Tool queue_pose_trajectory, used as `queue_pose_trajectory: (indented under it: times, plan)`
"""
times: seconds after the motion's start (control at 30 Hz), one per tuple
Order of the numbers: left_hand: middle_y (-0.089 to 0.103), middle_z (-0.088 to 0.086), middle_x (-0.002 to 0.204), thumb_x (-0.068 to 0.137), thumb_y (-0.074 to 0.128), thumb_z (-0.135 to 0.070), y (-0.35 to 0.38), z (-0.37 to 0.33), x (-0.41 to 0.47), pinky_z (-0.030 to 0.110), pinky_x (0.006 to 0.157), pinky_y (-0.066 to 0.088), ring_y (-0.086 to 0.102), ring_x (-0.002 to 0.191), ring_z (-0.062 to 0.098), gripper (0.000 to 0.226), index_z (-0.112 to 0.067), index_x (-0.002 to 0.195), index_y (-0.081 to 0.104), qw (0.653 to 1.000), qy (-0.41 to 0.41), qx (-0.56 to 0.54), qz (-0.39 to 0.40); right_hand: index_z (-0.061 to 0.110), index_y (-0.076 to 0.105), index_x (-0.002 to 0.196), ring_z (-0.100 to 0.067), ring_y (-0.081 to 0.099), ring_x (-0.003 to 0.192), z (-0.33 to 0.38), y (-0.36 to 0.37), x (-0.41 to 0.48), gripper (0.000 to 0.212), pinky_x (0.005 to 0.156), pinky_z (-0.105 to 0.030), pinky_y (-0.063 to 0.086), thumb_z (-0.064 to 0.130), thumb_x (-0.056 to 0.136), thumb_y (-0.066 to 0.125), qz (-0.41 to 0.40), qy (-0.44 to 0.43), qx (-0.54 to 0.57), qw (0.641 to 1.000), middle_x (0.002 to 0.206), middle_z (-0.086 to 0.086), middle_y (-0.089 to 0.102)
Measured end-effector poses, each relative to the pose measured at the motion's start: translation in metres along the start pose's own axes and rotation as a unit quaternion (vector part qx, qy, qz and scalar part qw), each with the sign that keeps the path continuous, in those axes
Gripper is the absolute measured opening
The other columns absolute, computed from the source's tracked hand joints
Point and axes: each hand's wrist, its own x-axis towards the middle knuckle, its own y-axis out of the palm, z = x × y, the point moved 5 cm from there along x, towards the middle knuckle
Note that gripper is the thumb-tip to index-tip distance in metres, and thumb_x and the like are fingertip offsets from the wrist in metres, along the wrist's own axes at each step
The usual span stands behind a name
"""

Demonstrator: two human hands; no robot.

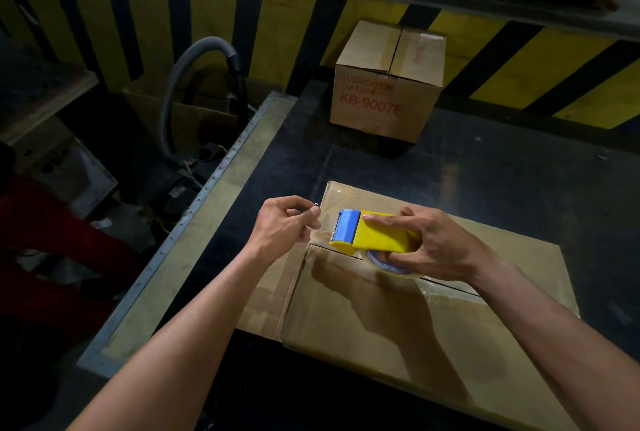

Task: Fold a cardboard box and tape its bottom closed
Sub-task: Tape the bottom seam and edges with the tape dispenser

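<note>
A brown cardboard box lies on the dark table with its flaps folded shut and the centre seam facing up. My right hand grips a yellow and blue tape dispenser holding a clear tape roll, resting on the seam near the box's left end. My left hand pinches the free end of the clear tape just off the box's left edge. A glossy strip of tape lies along the seam by my right wrist.
A second closed cardboard box with red print stands at the back of the table. A grey hose arches over the floor left of the table's metal edge. A yellow-black striped wall runs behind.
</note>
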Motion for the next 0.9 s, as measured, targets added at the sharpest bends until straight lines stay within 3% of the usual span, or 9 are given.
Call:
queue_pose_trajectory:
  times: [0.13,0.3,0.43,0.6,0.8,0.9]
  plan:
    - [0.076,0.009,0.078,0.097,0.069,-0.017,-0.001,-0.001,-0.001,0.034,0.067,0.060,0.061,0.060,0.015,0.011,-0.010,0.094,0.076,0.999,-0.023,-0.034,-0.015,0.051,0.037,0.143,-0.013,0.051,0.087,0.001,0.001,-0.001,0.066,0.064,-0.027,0.050,0.063,0.083,0.063,-0.001,-0.006,-0.005,1.000,0.100,0.004,0.052]
    - [0.074,0.006,0.077,0.097,0.067,-0.017,0.004,-0.002,-0.004,0.033,0.065,0.053,0.058,0.054,0.001,0.010,-0.013,0.095,0.076,0.997,-0.033,-0.066,-0.028,0.055,0.035,0.141,-0.011,0.050,0.088,0.003,-0.001,-0.005,0.067,0.064,-0.024,0.049,0.073,0.079,0.054,-0.013,-0.018,0.012,1.000,0.100,0.005,0.051]
    - [0.075,0.000,0.077,0.098,0.067,-0.023,0.004,-0.003,-0.004,0.029,0.067,0.047,0.066,0.072,0.001,0.011,-0.017,0.097,0.077,0.998,-0.032,-0.043,-0.035,0.058,0.033,0.139,-0.012,0.051,0.086,0.008,-0.004,-0.008,0.068,0.062,-0.025,0.047,0.075,0.076,0.052,-0.029,-0.018,0.019,0.999,0.096,0.007,0.050]
    - [0.078,0.001,0.078,0.097,0.069,-0.027,0.004,0.001,-0.006,0.029,0.073,0.047,0.072,0.084,0.010,0.017,-0.015,0.088,0.078,0.999,-0.028,0.010,-0.041,0.048,0.041,0.144,-0.009,0.050,0.086,0.006,-0.003,-0.007,0.072,0.061,-0.021,0.044,0.076,0.077,0.050,-0.011,-0.016,0.013,1.000,0.095,0.013,0.048]
    - [0.078,-0.003,0.075,0.095,0.070,-0.031,-0.006,0.009,-0.001,0.033,0.079,0.050,0.062,0.062,-0.002,0.020,-0.019,0.080,0.078,0.997,-0.041,0.041,-0.060,0.051,0.041,0.143,-0.013,0.051,0.085,-0.002,-0.007,-0.007,0.080,0.061,-0.027,0.049,0.089,0.072,0.039,0.016,-0.010,0.000,1.000,0.096,0.008,0.050]
    - [0.078,-0.006,0.075,0.094,0.069,-0.035,-0.007,0.018,-0.003,0.038,0.080,0.053,0.060,0.063,0.004,0.022,-0.022,0.079,0.077,0.994,-0.058,0.062,-0.069,0.051,0.042,0.142,-0.011,0.049,0.081,0.002,-0.007,-0.004,0.071,0.058,-0.021,0.041,0.076,0.077,0.051,0.028,-0.014,-0.022,0.999,0.091,0.012,0.047]
